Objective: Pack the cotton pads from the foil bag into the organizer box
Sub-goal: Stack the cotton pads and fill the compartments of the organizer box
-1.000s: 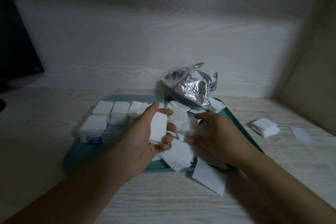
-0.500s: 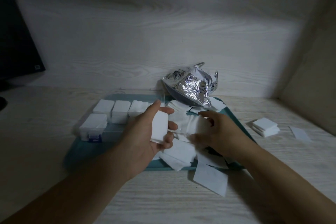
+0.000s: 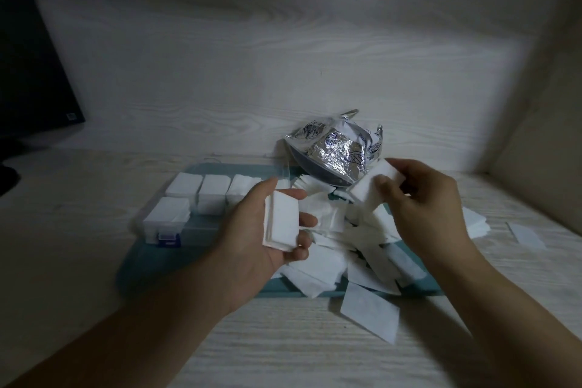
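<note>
Dim desk scene, pale wood-grain tabletop (image 3: pixel 283 353) with a matching back panel. Flat teal rectangular tray (image 3: pixel 148 261) in the middle. On its left part, clear plastic compartmented organizer box (image 3: pixel 176 224), lid raised, four compartments seen packed to the brim with white square pads: three in the back row, one in the front left; front compartments to the right of that one look unfilled, though the hand hides part of them.

Left hand (image 3: pixel 267 239) raised above the tray, palm turned up and inward, fingers and thumb curled round a neat stack of white square cotton pads (image 3: pixel 282 220), stack held on edge. Right hand (image 3: pixel 422 201) lifted higher over the tray's right half, thumb and fingertips pinching a smaller bunch of white pads (image 3: pixel 373 187) just in front of the bag.

Crumpled silver foil bag with blue print (image 3: pixel 333 151) at the tray's far edge, mouth gaping toward the viewer. Loose heap of white pads (image 3: pixel 343 239) spilled beneath it across the tray's right side, some overhanging the near rim. Single stray pad (image 3: pixel 370 309) flat on the tabletop just past that rim. Another lone pad (image 3: pixel 526 234) farther right. Dark monitor (image 3: pixel 28 72) at far left.
</note>
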